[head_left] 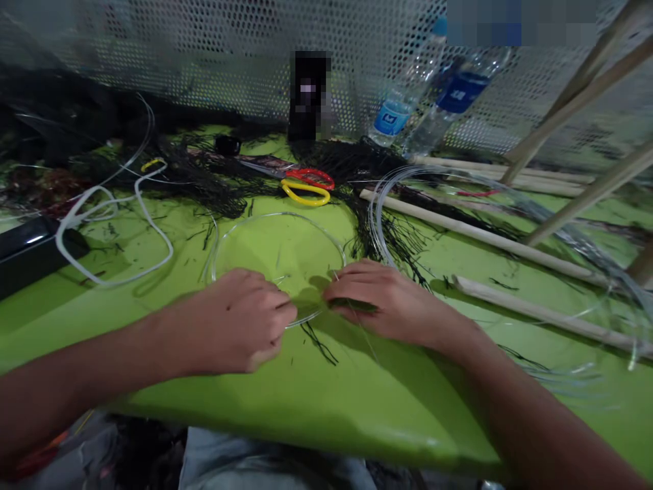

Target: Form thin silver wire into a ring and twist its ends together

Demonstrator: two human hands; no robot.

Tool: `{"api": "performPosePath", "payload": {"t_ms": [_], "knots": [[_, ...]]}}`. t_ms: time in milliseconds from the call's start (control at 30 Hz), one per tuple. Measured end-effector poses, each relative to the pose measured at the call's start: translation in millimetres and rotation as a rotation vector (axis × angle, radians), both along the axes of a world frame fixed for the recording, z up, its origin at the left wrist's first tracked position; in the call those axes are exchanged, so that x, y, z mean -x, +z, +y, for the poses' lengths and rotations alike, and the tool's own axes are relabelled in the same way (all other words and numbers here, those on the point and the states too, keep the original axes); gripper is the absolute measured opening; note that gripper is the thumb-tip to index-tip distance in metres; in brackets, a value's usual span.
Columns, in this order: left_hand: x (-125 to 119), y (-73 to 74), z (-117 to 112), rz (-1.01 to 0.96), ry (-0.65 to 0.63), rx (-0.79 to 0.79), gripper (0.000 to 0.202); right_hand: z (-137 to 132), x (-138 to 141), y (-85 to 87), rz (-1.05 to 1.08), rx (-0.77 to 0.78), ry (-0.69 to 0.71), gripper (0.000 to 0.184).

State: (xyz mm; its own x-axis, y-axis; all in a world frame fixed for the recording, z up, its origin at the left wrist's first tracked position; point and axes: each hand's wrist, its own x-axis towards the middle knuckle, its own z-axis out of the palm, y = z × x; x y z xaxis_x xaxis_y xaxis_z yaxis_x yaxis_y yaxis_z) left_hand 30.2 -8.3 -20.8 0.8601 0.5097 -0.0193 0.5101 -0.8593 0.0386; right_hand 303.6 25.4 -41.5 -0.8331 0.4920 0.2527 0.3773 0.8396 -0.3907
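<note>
A clear plastic ring (286,219) lies flat on the green table (306,388) in front of me. My left hand (239,327) is closed, its fingers pinched on the near edge of the ring. My right hand (392,303) is also closed, fingertips pressed together on the same near edge, and a thin thread runs from under it toward me. The two hands nearly touch over the ring's rim. Short black thread scraps lie just below them.
Scissors (306,184) with red and yellow handles lie behind the ring amid black netting (214,177). A white cord (127,231) loops at left. Wooden sticks (510,238) and coiled clear tubing (408,177) lie at right. Two water bottles (439,95) lean on a perforated panel.
</note>
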Motion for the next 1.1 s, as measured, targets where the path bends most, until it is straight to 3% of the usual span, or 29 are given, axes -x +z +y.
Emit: {"api": "performPosePath", "payload": {"t_ms": [167, 300, 433, 533, 633, 767, 833, 933, 1033, 1100], "knots": [[0, 9.2, -6, 0.028, 0.080, 0.000, 0.007, -6, 7, -0.4, 0.051, -0.101, 0.028, 0.012], [-11, 3.4, -15, 0.045, 0.249, -0.026, 0.009, -11, 12, -4.2, 0.179, -0.135, 0.015, 0.012], [-14, -1.7, -15, 0.027, 0.242, 0.043, 0.015, -14, 13, -7.0, 0.234, -0.192, -0.003, 0.013], [-12, -2.3, -9, -0.050, 0.284, 0.089, 0.018, -15, 13, -4.5, 0.310, -0.254, -0.070, 0.013], [-11, 0.0, -2, -0.168, 0.331, 0.149, 0.025, -20, 14, 0.5, 0.537, -0.329, -0.179, 0.015], [-9, 10.7, 5, -0.469, 0.403, 0.182, 0.027, -33, 17, 4.3, 0.842, -0.441, -0.251, 0.033], [-7, 18.5, 6, -0.613, 0.476, 0.216, 0.026, -40, 19, 4.7, 0.833, -0.443, -0.190, 0.031], [-3, 28.3, 5, -0.756, 0.559, 0.290, 0.025, -44, 21, 4.3, 0.682, -0.290, -0.117, 0.026], [-1, 32.6, 2, -0.794, 0.559, 0.372, 0.028, -39, 23, 1.4, 0.509, -0.160, -0.148, 0.019], [-2, 32.9, -1, -0.761, 0.526, 0.456, 0.032, -33, 23, -2.0, 0.424, -0.171, -0.155, 0.018]]}}
